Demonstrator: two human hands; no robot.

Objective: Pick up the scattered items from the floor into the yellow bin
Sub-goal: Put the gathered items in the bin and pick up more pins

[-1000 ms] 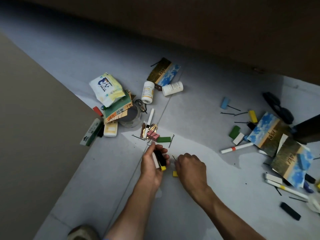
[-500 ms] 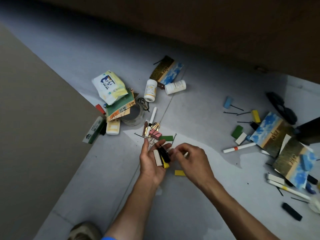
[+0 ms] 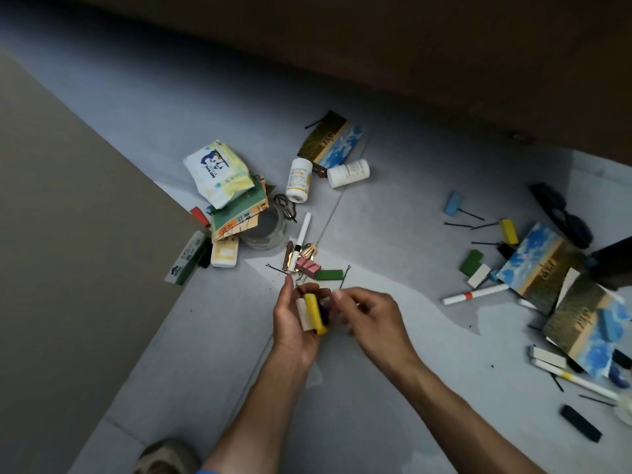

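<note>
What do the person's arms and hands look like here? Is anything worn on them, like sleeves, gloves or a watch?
Both forearms are bare down to the left hand and the right hand. No gloves, watch, bracelet or rings show. The only clothing near them is a small blue edge at the bottom of the picture by the left arm, perhaps a sleeve; too little shows to be sure.

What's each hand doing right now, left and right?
Left hand: holding a yellow block with other small blocks.
Right hand: fingers curled beside the blocks; whether it holds anything cannot be told.

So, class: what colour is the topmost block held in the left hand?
Yellow block, seen in the head view, the only one.
</note>
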